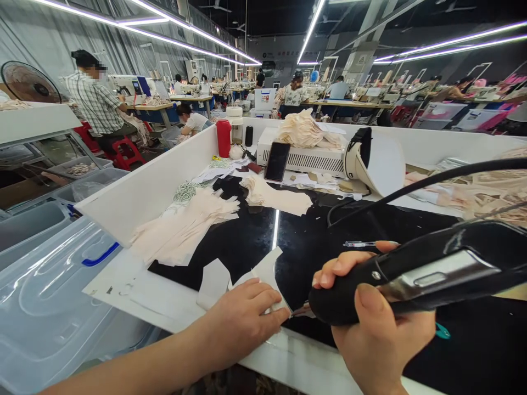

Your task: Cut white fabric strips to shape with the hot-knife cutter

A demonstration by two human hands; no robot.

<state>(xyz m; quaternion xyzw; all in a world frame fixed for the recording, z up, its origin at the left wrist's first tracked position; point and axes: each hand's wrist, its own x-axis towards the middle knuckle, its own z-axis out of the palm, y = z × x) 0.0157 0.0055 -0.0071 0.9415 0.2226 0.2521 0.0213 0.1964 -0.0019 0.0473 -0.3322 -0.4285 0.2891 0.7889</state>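
Note:
My right hand (376, 329) grips a black corded hand tool (415, 271) whose metal tip points left, close to the fingertips of my left hand (242, 318). My left hand lies flat, pressing a small white fabric piece (263, 271) onto the black glossy work surface (313, 241) near the table's front edge. The tool's cable (432, 181) arcs up and to the right.
Stacks of cream fabric pieces (181, 230) lie to the left and further back (280, 197). A phone (276, 161) leans on a white box (304, 156), beside a red bottle (223, 137). White walls (152, 181) border the table; clear plastic bins (45, 296) at left. Other workers sit behind.

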